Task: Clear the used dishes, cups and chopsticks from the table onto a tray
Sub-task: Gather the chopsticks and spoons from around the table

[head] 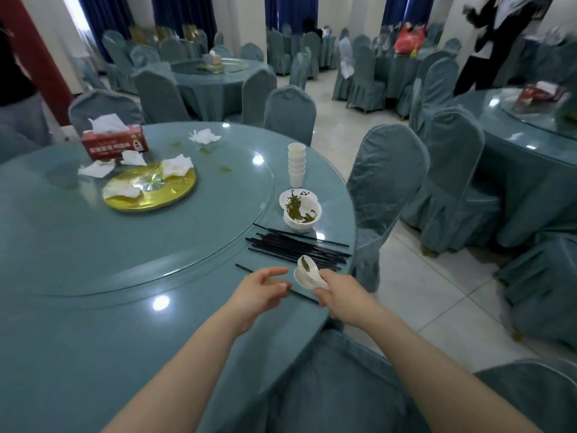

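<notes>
There, green leaf scraps inside stacked white bowls (pixel 300 213).

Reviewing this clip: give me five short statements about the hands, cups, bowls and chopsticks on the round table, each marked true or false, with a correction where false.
1. The right hand holds a small white dish. True.
2. The left hand grips a bundle of chopsticks. False: it holds nothing, fingers relaxed, above a single chopstick.
3. The white cups stand in one stack. True.
4. The black chopsticks lie on the gold plate. False: they lie on the table near its edge; the gold plate holds crumpled napkins.
5. The bowls beside the cups hold green leafy scraps. True.
</notes>
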Motion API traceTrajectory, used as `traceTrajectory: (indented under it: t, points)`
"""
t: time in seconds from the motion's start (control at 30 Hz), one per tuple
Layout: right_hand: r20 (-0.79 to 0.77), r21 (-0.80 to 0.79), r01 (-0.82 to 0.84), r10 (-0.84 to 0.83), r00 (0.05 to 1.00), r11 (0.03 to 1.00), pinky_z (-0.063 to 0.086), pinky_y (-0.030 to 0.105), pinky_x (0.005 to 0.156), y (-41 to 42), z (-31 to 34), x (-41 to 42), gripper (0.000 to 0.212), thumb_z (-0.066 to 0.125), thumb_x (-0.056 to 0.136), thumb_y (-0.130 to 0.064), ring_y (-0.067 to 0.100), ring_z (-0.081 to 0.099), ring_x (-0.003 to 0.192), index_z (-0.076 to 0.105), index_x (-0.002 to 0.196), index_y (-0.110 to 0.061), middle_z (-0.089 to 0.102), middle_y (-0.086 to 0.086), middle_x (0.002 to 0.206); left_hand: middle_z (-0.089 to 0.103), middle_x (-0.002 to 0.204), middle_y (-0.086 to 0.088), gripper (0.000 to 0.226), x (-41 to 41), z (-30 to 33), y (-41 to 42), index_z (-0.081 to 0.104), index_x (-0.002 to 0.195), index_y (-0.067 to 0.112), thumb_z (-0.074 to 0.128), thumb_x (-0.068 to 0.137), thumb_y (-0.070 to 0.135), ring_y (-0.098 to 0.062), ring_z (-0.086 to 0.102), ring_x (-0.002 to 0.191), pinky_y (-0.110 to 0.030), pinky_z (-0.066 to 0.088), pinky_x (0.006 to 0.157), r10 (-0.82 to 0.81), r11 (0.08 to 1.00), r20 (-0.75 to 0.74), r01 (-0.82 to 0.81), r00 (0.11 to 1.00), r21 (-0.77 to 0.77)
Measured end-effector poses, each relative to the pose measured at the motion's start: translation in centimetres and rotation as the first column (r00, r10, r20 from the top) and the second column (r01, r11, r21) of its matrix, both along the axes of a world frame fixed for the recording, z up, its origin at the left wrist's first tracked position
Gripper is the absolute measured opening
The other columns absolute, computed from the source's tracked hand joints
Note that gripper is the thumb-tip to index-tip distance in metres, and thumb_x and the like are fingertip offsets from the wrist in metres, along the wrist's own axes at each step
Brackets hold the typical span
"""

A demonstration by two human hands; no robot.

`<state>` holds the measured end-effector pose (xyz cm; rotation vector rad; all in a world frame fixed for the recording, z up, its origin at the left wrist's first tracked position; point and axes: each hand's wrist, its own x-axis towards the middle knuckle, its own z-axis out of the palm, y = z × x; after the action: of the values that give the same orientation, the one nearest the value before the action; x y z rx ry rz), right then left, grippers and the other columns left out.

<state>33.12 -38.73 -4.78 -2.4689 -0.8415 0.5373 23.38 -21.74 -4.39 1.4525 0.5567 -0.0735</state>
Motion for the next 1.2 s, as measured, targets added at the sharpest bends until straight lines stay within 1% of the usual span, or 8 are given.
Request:
traceTrajectory:
  t: [0.2, 0.37, 0.53, 0.7, 0.8, 0.97, 1.1, 1.2]
  points:
    - [-0.073, 0.107, -0.034, 0.042, 0.996, 0.994, 0.038, 0.011, 0.042, -2.3, 2.2, -7.6, 0.015, 0.047, 0.096, -0.028, -0.001, 0.053, 0.042, 0.051, 0.11, -0.032, 0.063, -0.007, 0.076, 0.073, 0.087, -0.005, 0.029, -7.3, 1.8, -3.7, 0.061, 0.111, 0.025, 0.062, 0.089, 0.007, -0.013, 0.067, 0.074, -0.024, 0.055, 0.07, 0.01, 1.0, 0.118, -0.01, 0.993, -0.007]
    - [-0.098, 0.142, -0.094, 0.108, 0.989, 0.985, 0.049, 0.018, 0.053, -5.0, 4.2, -11.7, 0.012, 0.047, 0.096, -0.024, 0.004, 0.061, 0.051, 0.051, 0.098, -0.036, 0.064, -0.008, 0.074, 0.068, 0.074, -0.004, 0.036, -10.1, 3.2, -6.8, 0.063, 0.104, 0.03, 0.069, 0.083, 0.002, -0.014, 0.066, 0.07, -0.027, 0.055, 0.072, -0.011, 0.999, 0.181, 0.004, 0.983, 0.04]
    - [-0.08, 0.128, -0.085, 0.096, 0.992, 0.988, 0.057, 0.032, 0.076, -9.1, 6.8, -12.4, 0.02, 0.046, 0.095, -0.026, 0.009, 0.068, 0.073, 0.059, 0.11, -0.022, 0.069, -0.006, 0.092, 0.074, 0.079, -0.001, 0.027, -9.9, 4.9, -9.3, 0.067, 0.101, 0.022, 0.067, 0.084, 0.0, -0.012, 0.069, 0.073, -0.022, 0.056, 0.069, -0.075, 0.996, 0.197, 0.065, 0.978, 0.06]
    - [0.097, 0.0, -0.04, 0.04, 0.994, 0.999, 0.042, 0.034, 0.078, -16.1, 8.4, -10.6, 0.024, 0.043, 0.098, -0.028, 0.026, 0.058, 0.096, 0.056, 0.113, -0.014, 0.064, 0.007, 0.106, 0.075, 0.087, -0.002, 0.029, -6.7, 6.2, -14.4, 0.069, 0.106, 0.016, 0.069, 0.082, -0.001, -0.008, 0.07, 0.077, -0.021, 0.055, 0.073, -0.194, 0.972, 0.199, 0.161, 0.961, 0.173]
    - [0.12, -0.036, 0.004, 0.0, 0.993, 0.999, 0.046, 0.036, 0.08, -22.0, 9.1, -8.7, 0.025, 0.042, 0.099, -0.027, 0.027, 0.059, 0.097, 0.055, 0.116, -0.015, 0.064, 0.008, 0.108, 0.076, 0.088, 0.002, 0.029, -3.5, 6.9, -19.7, 0.069, 0.098, 0.022, 0.07, 0.081, -0.002, -0.008, 0.071, 0.082, -0.02, 0.055, 0.072, -0.267, 0.958, 0.229, 0.231, 0.936, 0.171]
    - [0.043, -0.022, 0.068, -0.067, 0.997, 0.997, 0.049, 0.03, 0.068, -34.3, 9.8, -4.5, 0.022, 0.039, 0.098, -0.024, 0.015, 0.065, 0.068, 0.053, 0.113, -0.02, 0.067, 0.0, 0.103, 0.075, 0.095, -0.003, 0.031, 2.7, 7.3, -32.0, 0.07, 0.11, 0.013, 0.072, 0.08, 0.003, -0.015, 0.069, 0.087, -0.029, 0.056, 0.082, -0.342, 0.936, 0.242, 0.305, 0.908, 0.178]
    - [0.114, -0.075, 0.089, -0.08, 0.99, 0.993, 0.046, 0.036, 0.087, -43.6, 9.9, -0.4, 0.031, 0.042, 0.098, -0.028, 0.024, 0.058, 0.102, 0.05, 0.126, -0.018, 0.062, 0.005, 0.116, 0.072, 0.095, -0.015, 0.038, 6.7, 7.6, -41.9, 0.061, 0.12, 0.005, 0.069, 0.083, 0.002, -0.012, 0.069, 0.073, -0.019, 0.054, 0.063, -0.354, 0.934, 0.209, 0.335, 0.912, 0.121]
    - [0.155, -0.152, 0.09, -0.066, 0.986, 0.984, 0.047, 0.043, 0.09, -48.0, 9.2, 2.4, 0.033, 0.041, 0.097, -0.029, 0.028, 0.056, 0.106, 0.045, 0.129, -0.021, 0.06, 0.008, 0.12, 0.073, 0.095, -0.014, 0.032, 9.1, 8.2, -46.6, 0.064, 0.116, 0.008, 0.069, 0.085, 0.011, -0.013, 0.07, 0.073, -0.02, 0.054, 0.064, -0.369, 0.927, 0.172, 0.347, 0.914, 0.143]
